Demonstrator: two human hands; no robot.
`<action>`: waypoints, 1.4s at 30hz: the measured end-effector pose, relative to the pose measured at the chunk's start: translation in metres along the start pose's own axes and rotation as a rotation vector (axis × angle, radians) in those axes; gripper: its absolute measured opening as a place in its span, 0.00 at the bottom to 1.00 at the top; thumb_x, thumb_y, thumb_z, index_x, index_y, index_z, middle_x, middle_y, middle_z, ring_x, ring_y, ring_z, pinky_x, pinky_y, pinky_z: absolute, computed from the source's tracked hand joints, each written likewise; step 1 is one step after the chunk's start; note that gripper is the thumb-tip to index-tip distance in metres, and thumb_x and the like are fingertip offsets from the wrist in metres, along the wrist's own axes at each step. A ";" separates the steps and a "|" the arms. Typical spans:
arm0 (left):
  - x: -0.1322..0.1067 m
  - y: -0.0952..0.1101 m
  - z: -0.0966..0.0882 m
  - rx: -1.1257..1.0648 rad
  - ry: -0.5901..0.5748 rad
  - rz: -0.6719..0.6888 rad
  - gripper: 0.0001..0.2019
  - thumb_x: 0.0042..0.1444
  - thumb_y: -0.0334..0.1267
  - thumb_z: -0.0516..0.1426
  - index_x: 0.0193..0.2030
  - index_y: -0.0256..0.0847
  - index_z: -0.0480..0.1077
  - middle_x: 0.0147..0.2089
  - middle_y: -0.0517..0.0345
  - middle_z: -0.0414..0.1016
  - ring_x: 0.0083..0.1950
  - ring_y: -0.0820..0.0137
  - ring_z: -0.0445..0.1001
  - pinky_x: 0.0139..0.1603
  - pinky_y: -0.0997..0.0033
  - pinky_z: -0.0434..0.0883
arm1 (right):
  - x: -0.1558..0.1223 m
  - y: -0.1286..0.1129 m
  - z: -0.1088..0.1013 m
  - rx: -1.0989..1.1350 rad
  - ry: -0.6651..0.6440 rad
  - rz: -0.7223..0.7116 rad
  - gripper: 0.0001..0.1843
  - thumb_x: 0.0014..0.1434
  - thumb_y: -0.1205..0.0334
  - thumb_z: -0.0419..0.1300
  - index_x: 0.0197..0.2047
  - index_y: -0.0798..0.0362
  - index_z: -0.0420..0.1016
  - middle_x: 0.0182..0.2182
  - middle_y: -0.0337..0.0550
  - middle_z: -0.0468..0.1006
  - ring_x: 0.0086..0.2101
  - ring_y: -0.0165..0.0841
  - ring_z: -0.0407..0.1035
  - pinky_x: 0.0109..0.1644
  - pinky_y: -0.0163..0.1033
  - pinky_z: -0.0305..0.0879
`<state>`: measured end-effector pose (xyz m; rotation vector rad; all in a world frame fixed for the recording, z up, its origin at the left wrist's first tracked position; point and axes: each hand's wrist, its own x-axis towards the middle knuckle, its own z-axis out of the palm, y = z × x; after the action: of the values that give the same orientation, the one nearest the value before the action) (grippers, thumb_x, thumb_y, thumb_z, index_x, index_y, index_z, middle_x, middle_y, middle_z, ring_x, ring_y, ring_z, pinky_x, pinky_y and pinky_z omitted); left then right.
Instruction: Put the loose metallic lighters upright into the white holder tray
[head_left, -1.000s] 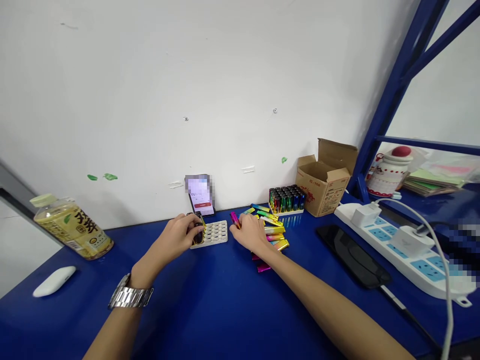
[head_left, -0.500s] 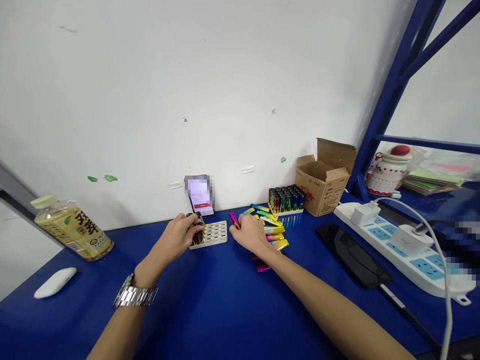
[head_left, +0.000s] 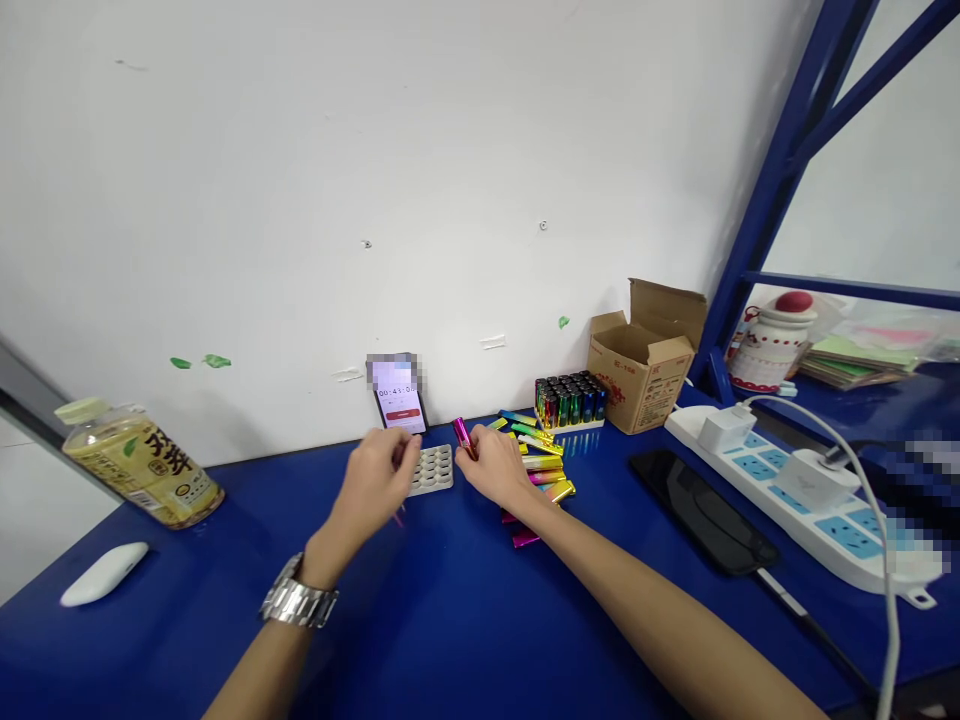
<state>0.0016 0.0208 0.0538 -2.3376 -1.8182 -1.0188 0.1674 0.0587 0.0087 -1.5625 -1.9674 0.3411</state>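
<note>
My right hand [head_left: 496, 466] is closed around a slim magenta metallic tube [head_left: 463, 436], held upright at a tilt with its upper end sticking out past the fingers. Just left of it lies a pale tray [head_left: 433, 470] with rows of round holes. My left hand [head_left: 379, 474] is closed, fingers pinched together, in front of the tray's left end and hiding it. A thin pinkish streak shows under that hand; what it grips cannot be made out. Shiny loose tubes [head_left: 544, 463] in yellow, pink and blue lie in a pile beside and partly behind my right hand.
A second holder [head_left: 576, 425] full of dark-topped colourful tubes stands by an open cardboard box [head_left: 642, 375]. A phone [head_left: 397, 392] showing a timer leans on the wall. To the right are a black phone [head_left: 701, 508] and power strip [head_left: 806, 495]; leftward, a bottle [head_left: 142, 465] and white case [head_left: 105, 574].
My left hand has come off the dark tubes at the tray's left end and moved slightly right and nearer me. The magenta tube in my right hand has risen a little.
</note>
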 end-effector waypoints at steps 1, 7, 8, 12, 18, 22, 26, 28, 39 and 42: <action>-0.001 0.007 0.009 -0.056 -0.046 -0.040 0.15 0.59 0.48 0.46 0.31 0.41 0.66 0.27 0.56 0.70 0.32 0.64 0.69 0.35 0.64 0.65 | 0.000 0.001 0.001 0.027 0.019 -0.031 0.09 0.59 0.58 0.54 0.33 0.54 0.70 0.28 0.43 0.74 0.31 0.33 0.66 0.33 0.36 0.49; 0.001 0.020 0.059 -0.418 -0.047 -0.250 0.15 0.59 0.51 0.47 0.36 0.42 0.62 0.33 0.55 0.72 0.37 0.63 0.73 0.40 0.63 0.67 | -0.002 0.003 0.005 0.214 0.038 -0.338 0.07 0.59 0.63 0.53 0.30 0.53 0.66 0.27 0.40 0.71 0.27 0.30 0.62 0.32 0.34 0.51; 0.002 0.018 0.064 -0.457 -0.020 -0.273 0.14 0.59 0.52 0.47 0.34 0.43 0.60 0.31 0.57 0.71 0.35 0.64 0.73 0.38 0.64 0.67 | -0.002 0.002 0.004 0.230 0.032 -0.349 0.07 0.59 0.63 0.52 0.29 0.53 0.66 0.27 0.40 0.71 0.27 0.30 0.62 0.31 0.33 0.51; 0.006 0.011 0.071 -0.588 0.154 -0.339 0.14 0.59 0.53 0.48 0.35 0.44 0.57 0.30 0.62 0.68 0.33 0.68 0.71 0.35 0.67 0.68 | -0.005 -0.002 0.001 0.268 0.022 -0.253 0.08 0.57 0.58 0.56 0.29 0.53 0.69 0.24 0.37 0.72 0.24 0.28 0.62 0.29 0.33 0.51; 0.006 0.016 0.069 -0.945 0.275 -0.391 0.15 0.57 0.54 0.52 0.37 0.46 0.56 0.18 0.72 0.58 0.19 0.76 0.62 0.22 0.77 0.62 | -0.001 -0.001 0.003 0.345 0.081 -0.032 0.09 0.53 0.59 0.58 0.24 0.52 0.72 0.20 0.36 0.73 0.23 0.28 0.64 0.29 0.32 0.53; 0.004 0.023 0.066 -1.179 0.112 -0.497 0.22 0.57 0.58 0.47 0.25 0.42 0.60 0.11 0.71 0.50 0.12 0.79 0.49 0.14 0.79 0.52 | 0.003 0.002 0.005 0.382 0.124 0.048 0.11 0.53 0.60 0.55 0.22 0.53 0.72 0.19 0.37 0.74 0.22 0.28 0.63 0.28 0.33 0.53; 0.003 0.028 0.062 -1.214 -0.004 -0.604 0.26 0.55 0.53 0.47 0.11 0.41 0.54 0.08 0.67 0.45 0.09 0.81 0.46 0.12 0.78 0.48 | 0.004 0.003 0.005 0.374 0.122 0.034 0.12 0.53 0.60 0.56 0.21 0.53 0.72 0.19 0.37 0.74 0.22 0.28 0.63 0.29 0.33 0.54; 0.003 0.030 0.062 -1.217 -0.016 -0.667 0.26 0.54 0.50 0.47 0.09 0.41 0.52 0.07 0.68 0.44 0.09 0.82 0.44 0.12 0.78 0.45 | 0.003 0.003 0.006 0.377 0.119 0.036 0.12 0.53 0.60 0.56 0.21 0.53 0.72 0.19 0.37 0.74 0.22 0.28 0.63 0.29 0.33 0.53; 0.004 0.035 0.057 -1.175 0.007 -0.743 0.24 0.52 0.48 0.47 0.09 0.42 0.52 0.08 0.68 0.44 0.09 0.81 0.42 0.12 0.79 0.42 | 0.005 0.004 0.007 0.388 0.150 0.050 0.13 0.53 0.60 0.55 0.20 0.53 0.72 0.18 0.36 0.73 0.21 0.27 0.61 0.27 0.33 0.51; 0.003 0.034 0.060 -1.119 0.023 -0.704 0.24 0.55 0.50 0.45 0.11 0.42 0.54 0.09 0.68 0.44 0.10 0.80 0.44 0.13 0.78 0.44 | 0.004 0.003 0.006 0.391 0.145 0.030 0.13 0.54 0.60 0.55 0.21 0.54 0.72 0.18 0.37 0.73 0.21 0.27 0.62 0.27 0.32 0.52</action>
<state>0.0604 0.0351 0.0210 -1.8909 -2.5296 -2.6954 0.1661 0.0645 0.0036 -1.3252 -1.6496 0.5699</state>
